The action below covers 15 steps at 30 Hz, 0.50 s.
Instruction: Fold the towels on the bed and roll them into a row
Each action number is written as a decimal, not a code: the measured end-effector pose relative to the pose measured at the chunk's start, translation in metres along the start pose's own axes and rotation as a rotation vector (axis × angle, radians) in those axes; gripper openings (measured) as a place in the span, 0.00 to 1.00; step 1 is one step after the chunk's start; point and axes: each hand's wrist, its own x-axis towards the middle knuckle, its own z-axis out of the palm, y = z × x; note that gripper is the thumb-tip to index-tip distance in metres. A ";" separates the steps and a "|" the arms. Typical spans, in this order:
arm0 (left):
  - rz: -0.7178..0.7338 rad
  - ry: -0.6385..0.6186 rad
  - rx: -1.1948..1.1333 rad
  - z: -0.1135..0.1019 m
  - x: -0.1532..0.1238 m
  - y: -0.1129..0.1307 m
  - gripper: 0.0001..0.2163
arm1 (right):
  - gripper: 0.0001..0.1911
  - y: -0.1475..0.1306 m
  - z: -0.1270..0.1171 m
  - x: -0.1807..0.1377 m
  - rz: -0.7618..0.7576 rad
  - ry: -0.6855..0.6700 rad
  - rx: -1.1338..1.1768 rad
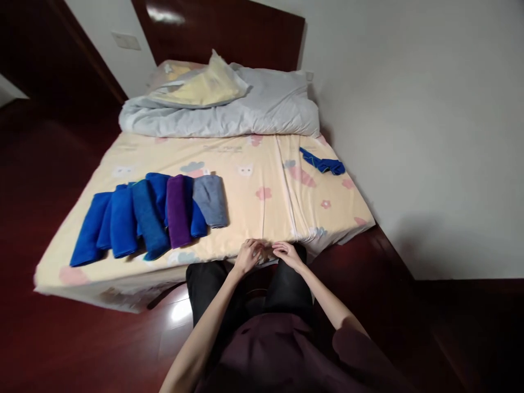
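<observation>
My left hand [248, 256] is at the bed's front edge with its fingers loosely bent and apart; nothing shows in it. Facing it, a small gap away, my right hand [287, 255] has its fingers stretched out and is bare as well. Both are over the edge of the patterned bed sheet [245, 207], just above my knees. To the left lies a row of rolled or folded towels: several blue ones [123, 221], a teal-blue one [149, 218], a purple one [178, 213] and a grey one [212, 201]. A crumpled blue cloth [323, 162] lies farther back on the right.
A grey quilt [221, 120] is bunched across the head of the bed, with a yellow pillow [208, 84] on top. Behind stands a dark wooden headboard [229, 33]. A white wall [429, 136] runs close along the right side. Dark red floor [102, 344] surrounds the bed.
</observation>
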 end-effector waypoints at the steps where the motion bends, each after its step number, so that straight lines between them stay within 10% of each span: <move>1: 0.002 -0.035 0.040 0.006 0.015 0.001 0.12 | 0.24 0.001 -0.015 -0.002 -0.001 0.051 0.003; 8: -0.076 -0.143 0.312 0.058 0.102 -0.001 0.09 | 0.29 -0.008 -0.118 0.030 -0.042 0.436 0.054; 15: 0.011 0.040 0.432 0.080 0.103 -0.014 0.09 | 0.29 -0.029 -0.209 0.137 -0.037 0.638 0.067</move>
